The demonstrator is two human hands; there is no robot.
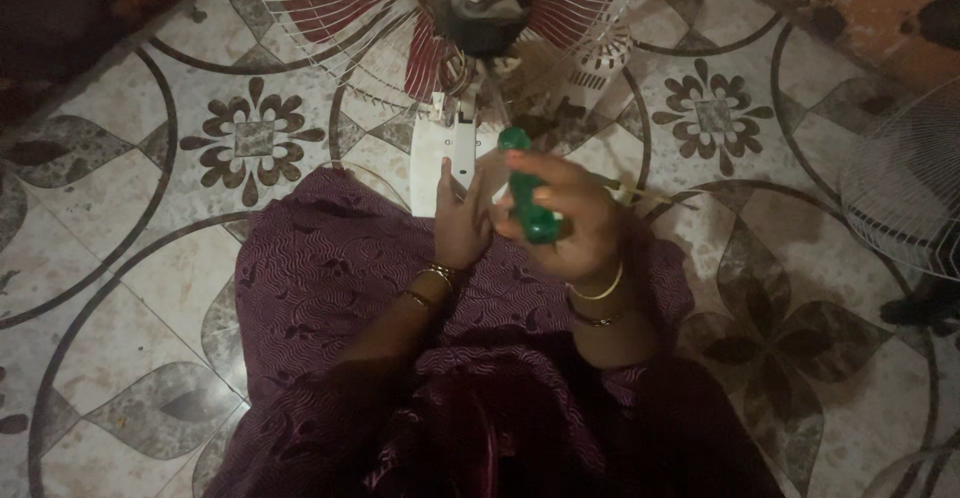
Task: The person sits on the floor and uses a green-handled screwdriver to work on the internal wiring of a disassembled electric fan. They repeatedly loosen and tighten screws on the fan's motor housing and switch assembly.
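Head view, dim light: a person sits on a patterned tile floor (150, 288), purple skirt (330, 278) spread. The left hand (462, 220) rests flat, fingers loosely open, on a white fan base (436, 153). Just beside it, the right hand (570, 218) grips a green screwdriver handle (527, 203) upright. A wire fan guard (905, 183) lies far right.

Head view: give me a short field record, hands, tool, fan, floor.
right hand: right hand wrapped around a green tool handle, raised over the lap
left hand: left hand resting its fingers on the white fan base
fan: fan lying on the floor, wire guard and red blades showing
second guard: separate wire grille at the right edge
clothing: purple patterned fabric over the lap
wrists: gold bangles on both
floor: patterned floor tiles
tool tip: hidden
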